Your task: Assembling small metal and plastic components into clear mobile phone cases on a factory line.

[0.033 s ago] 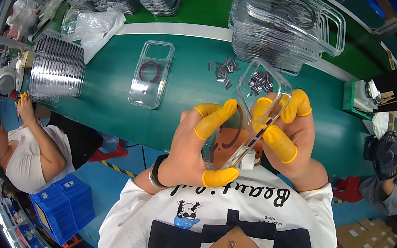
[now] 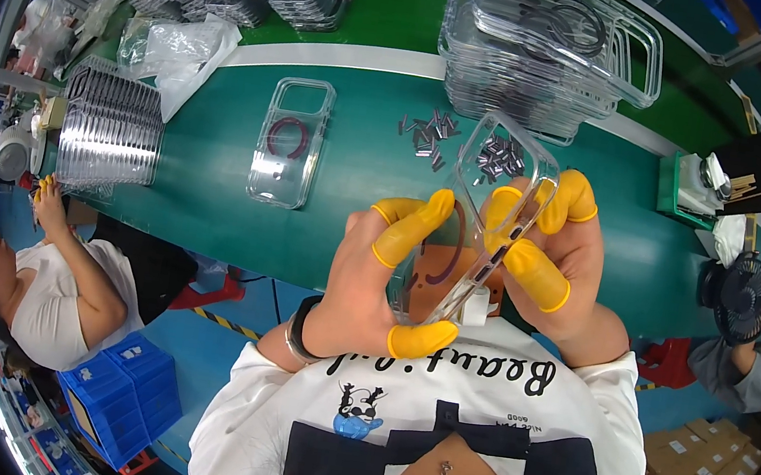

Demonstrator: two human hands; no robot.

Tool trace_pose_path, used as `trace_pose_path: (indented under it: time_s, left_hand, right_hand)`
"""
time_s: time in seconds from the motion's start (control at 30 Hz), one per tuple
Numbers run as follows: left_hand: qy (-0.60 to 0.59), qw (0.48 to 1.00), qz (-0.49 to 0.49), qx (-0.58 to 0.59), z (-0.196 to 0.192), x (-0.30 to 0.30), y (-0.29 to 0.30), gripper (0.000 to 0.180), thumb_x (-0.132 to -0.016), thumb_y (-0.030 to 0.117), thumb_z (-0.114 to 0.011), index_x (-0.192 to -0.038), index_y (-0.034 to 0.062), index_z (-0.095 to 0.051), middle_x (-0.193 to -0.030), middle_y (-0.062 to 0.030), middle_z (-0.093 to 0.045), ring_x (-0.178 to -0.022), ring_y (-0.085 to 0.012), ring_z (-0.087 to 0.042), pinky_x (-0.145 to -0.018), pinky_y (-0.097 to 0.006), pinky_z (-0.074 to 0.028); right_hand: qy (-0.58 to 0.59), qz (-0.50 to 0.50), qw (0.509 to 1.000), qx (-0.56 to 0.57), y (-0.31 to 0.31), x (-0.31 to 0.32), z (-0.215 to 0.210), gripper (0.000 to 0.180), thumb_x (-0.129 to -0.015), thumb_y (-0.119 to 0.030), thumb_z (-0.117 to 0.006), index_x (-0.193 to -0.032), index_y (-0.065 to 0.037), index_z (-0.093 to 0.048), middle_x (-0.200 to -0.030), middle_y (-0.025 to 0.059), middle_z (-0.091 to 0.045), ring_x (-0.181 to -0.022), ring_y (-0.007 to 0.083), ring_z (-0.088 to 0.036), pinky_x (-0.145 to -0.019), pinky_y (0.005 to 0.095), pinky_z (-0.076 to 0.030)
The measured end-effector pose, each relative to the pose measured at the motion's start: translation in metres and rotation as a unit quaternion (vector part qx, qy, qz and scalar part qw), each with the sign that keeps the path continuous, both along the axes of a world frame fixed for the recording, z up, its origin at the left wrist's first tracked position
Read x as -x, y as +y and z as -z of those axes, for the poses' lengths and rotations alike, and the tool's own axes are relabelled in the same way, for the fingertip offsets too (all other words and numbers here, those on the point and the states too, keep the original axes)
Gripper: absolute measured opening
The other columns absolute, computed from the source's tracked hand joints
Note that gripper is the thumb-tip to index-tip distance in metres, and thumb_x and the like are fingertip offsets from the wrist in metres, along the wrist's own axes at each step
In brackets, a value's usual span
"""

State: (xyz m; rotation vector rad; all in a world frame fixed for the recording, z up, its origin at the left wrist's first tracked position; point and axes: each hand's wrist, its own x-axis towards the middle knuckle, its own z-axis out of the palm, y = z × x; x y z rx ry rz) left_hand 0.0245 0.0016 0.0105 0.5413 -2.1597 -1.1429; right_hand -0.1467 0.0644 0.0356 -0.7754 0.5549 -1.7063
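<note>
Between my two hands a clear phone case [image 2: 475, 274] is held tilted on its edge, above the near side of the bench. My left hand [image 2: 370, 279], with yellow finger cots on its fingertips, grips the case's lower end between thumb and fingers. My right hand [image 2: 552, 246], also in yellow cots, pinches the side rail near the upper end; anything small in that pinch is hidden. A dark ring shows on the case's back. Just beyond lie two loose piles of small dark metallic pieces, the left pile [image 2: 429, 136] and the right pile [image 2: 501, 157].
Another clear case [image 2: 290, 144] with a dark red ring lies flat at left. Stacked clear cases [image 2: 536, 75] stand at the back, and a tall stack [image 2: 112, 130] at far left beside a plastic bag [image 2: 184, 53]. A green box [image 2: 689, 190] sits at right. Co-workers sit on both sides.
</note>
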Motion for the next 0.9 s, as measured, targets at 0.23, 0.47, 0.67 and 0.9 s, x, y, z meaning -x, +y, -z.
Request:
trace_pose_path:
  time_s: [0.23, 0.47, 0.67, 0.9]
  left_hand:
    - [0.008, 1.000, -0.013, -0.022, 0.004, 0.000, -0.001, 0.089, -0.057, 0.037, -0.078, -0.132, 0.0057, -0.041, -0.113, -0.0137, -0.050, -0.093, -0.0275, -0.048, -0.080, -0.037, -0.032]
    - [0.004, 1.000, -0.013, -0.010, 0.001, 0.003, -0.001, 0.088, -0.057, 0.035, -0.078, -0.132, 0.0058, -0.040, -0.112, -0.0138, -0.050, -0.092, -0.0281, -0.048, -0.080, -0.037, -0.034]
    - [0.054, 0.990, 0.048, -0.121, 0.014, 0.003, -0.002, 0.085, -0.061, 0.034, -0.076, -0.132, 0.0043, -0.041, -0.107, -0.0129, -0.052, -0.089, -0.0275, -0.050, -0.080, -0.035, -0.036]
    - [0.054, 0.934, 0.092, -0.342, 0.009, 0.002, 0.005, 0.089, -0.064, 0.032, -0.075, -0.136, 0.0012, -0.033, -0.117, -0.0134, -0.053, -0.103, -0.0261, -0.051, -0.088, -0.035, -0.037]
  right_hand:
    - [-0.004, -0.072, 0.997, -0.020, 0.003, 0.003, 0.000, 0.033, -0.083, 0.006, -0.055, -0.108, -0.008, -0.037, -0.108, 0.0135, -0.052, -0.104, 0.0238, -0.054, -0.093, 0.0482, -0.042]
    - [-0.039, -0.040, 0.998, 0.025, 0.001, -0.001, 0.009, 0.035, -0.083, 0.008, -0.055, -0.108, -0.008, -0.037, -0.106, 0.0123, -0.053, -0.099, 0.0213, -0.055, -0.096, 0.0461, -0.039]
    - [-0.008, -0.036, 0.999, 0.021, 0.000, 0.001, 0.005, 0.035, -0.082, 0.008, -0.056, -0.108, -0.007, -0.038, -0.103, 0.0130, -0.055, -0.094, 0.0192, -0.057, -0.090, 0.0406, -0.045]
    - [0.022, -0.021, 1.000, 0.007, 0.002, 0.002, 0.004, 0.037, -0.080, 0.008, -0.059, -0.109, -0.006, -0.040, -0.103, 0.0138, -0.055, -0.090, 0.0184, -0.057, -0.078, 0.0313, -0.047]
